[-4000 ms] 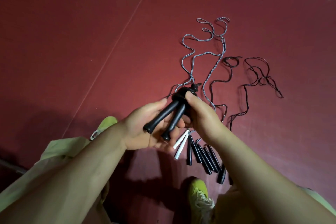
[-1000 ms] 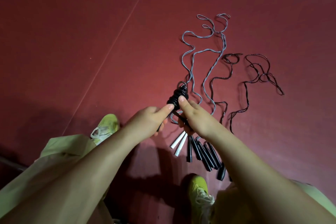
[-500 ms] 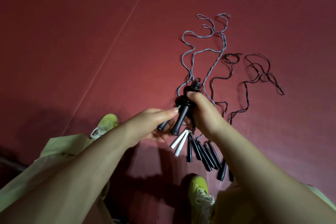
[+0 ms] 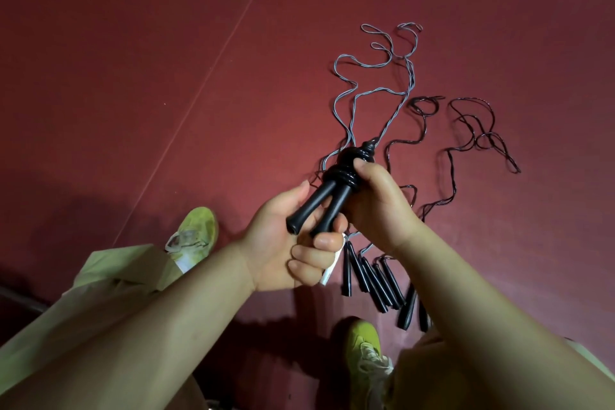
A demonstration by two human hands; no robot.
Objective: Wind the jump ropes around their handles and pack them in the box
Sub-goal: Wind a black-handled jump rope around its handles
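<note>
Since half a second ago the wound bundle has tipped more upright and the left hand (image 4: 283, 253) has rolled palm-up, fingers now curled round the lower ends of the two black handles (image 4: 319, 206). Four seconds back the pose was nearly the same, so the winding has barely advanced.

Right hand (image 4: 376, 206) is clamped on the upper part of the pair, thumb pressed on the black rope coil (image 4: 344, 173) wrapped round the handle tops. Left grip is closed on the handle butts, which stick out toward the near left.

Step in hand, as I judge it: finishing the wind on this one rope, probably tucking or locking the last turn. Free end not clearly visible. Next move calls for securing the tail so the coil won't spring loose, then putting the bundle in the box; no box in view, so where it goes I cannot tell.

Bundle sits between both grips, held up off the floor (image 4: 166, 76). Below it lie the other handles (image 4: 369, 280), side by side, with grey rope (image 4: 377, 63) and dark ropes (image 4: 479, 133) trailing far right, all still unwound. Most of the task remains.
</note>
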